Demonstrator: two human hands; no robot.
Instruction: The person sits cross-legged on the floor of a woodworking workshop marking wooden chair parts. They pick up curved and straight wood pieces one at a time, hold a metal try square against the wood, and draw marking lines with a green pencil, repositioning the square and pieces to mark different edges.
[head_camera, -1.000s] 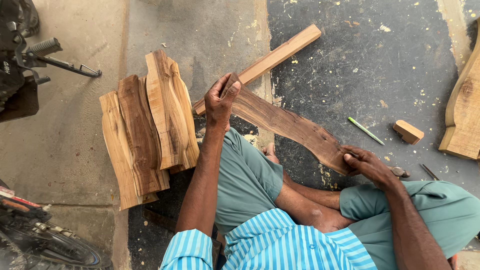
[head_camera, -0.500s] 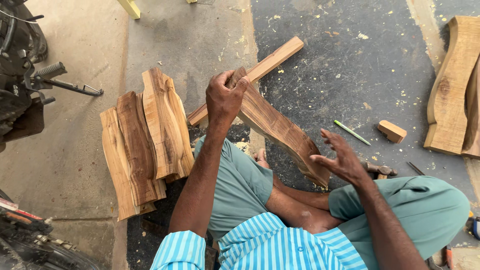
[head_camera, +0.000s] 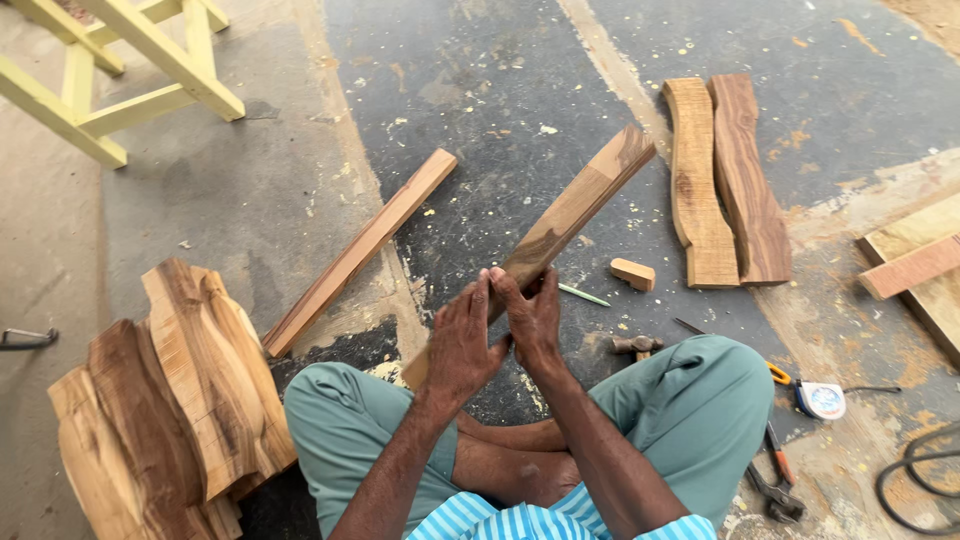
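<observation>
On a dusty workshop floor, a seated person grips a long wooden plank with both hands, lifted at a slant above the lap. The left hand and the right hand are pressed side by side, fingers curled round the plank's lower part, its far end pointing up and away to the right. Just right of the plank lie a small wooden block, a thin green pencil and a hammer. Farther right of it rest two curved boards, side by side. Left of the plank a straight batten lies on the floor, and beyond that a stack of wavy-edged boards. A tape measure sits near the right knee.
</observation>
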